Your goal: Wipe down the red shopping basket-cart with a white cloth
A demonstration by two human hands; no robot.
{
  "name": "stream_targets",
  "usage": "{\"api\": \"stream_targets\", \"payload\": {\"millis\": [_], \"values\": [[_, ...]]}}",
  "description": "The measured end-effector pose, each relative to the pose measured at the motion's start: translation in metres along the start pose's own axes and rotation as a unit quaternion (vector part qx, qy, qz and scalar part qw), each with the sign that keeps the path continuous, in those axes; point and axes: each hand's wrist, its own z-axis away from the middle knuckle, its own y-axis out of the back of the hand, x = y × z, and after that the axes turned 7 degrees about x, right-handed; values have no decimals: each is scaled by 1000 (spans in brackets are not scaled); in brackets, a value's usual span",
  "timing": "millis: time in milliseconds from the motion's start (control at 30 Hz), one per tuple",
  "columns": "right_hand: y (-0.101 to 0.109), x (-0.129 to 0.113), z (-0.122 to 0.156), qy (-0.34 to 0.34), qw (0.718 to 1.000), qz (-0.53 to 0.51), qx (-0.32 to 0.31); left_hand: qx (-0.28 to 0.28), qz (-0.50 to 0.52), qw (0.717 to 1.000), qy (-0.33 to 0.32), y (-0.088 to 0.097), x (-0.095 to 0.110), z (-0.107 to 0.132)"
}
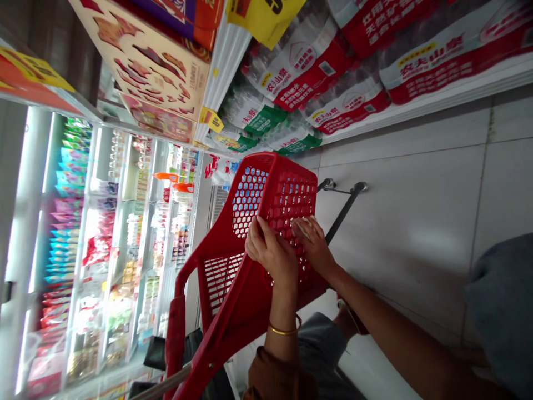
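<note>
Across the top right of the frame there's a big wall of shrink-wrapped water packs [303, 61], and the red print on them clearly reads 农夫山泉 (Nongfu Spring). Some smaller packs further along have green labels [250, 119] - the writing on those is harder to make out. A yellow price tag [210, 119] sits on the shelf edge, and a yellow hanging sign [262, 19] pokes in at the top, but I can't read either one properly. At upper left there's a patterned cardboard carton [145, 66], and down the left side a lit chiller [37, 183] is packed with colourful packets and bottles, all too small to read.

Right in the middle is a red plastic shopping basket [287, 200] with hex-mesh walls, on a wheeled black metal frame [343, 208], tilted across the view over grey floor tiles [400, 222]. Both hands are on its mesh wall. The left hand [270, 250], with a gold bangle [283, 331] at the wrist and a brown sleeve [275, 378] below, has its fingers curled closed over the basket. The right hand [312, 247] is closed too, fingertips pinching a pale sliver [302, 228] against the mesh - too small to tell what it is.
</note>
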Motion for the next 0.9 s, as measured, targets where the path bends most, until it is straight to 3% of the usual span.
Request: {"api": "stream_targets", "payload": {"millis": [333, 533, 667, 800, 900], "values": [[6, 14, 14, -49, 998, -1, 42, 29, -6, 1000, -6, -5, 0, 0], [10, -21, -31, -19, 997, -35, 61, 30, -9, 999, 27, -4, 5, -3], [12, -37, -65, 22, 998, -59, 10, 46, -9, 998, 51, -4, 9, -5], [14, -35, -73, 42, 998, -36, -27, 47, -4, 997, 67, -5, 12, -7], [14, -30, -66, 45, 999, -18, -12, 48, -12, 996, 71, -5, 13, -8]]}}
